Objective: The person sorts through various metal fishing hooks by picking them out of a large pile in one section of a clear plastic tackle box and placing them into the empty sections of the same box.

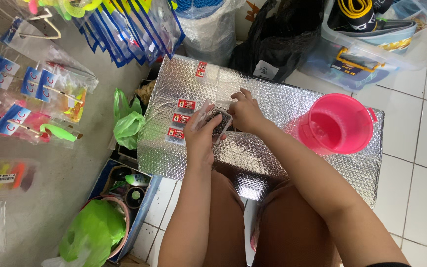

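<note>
My left hand (201,138) and right hand (245,112) are bare, with no rings, watch or gloves, my forearms are uncovered to the elbow, only a dark sleeve edge (389,264) shows at my right upper arm, and my knees are bare too.

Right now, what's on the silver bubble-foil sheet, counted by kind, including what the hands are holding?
Small flat packets with red labels lying on the foil sheet: 4
Clear packet with dark contents, held by left hand and right hand: 1
Pink plastic bucket: 1
Total: 6
</note>
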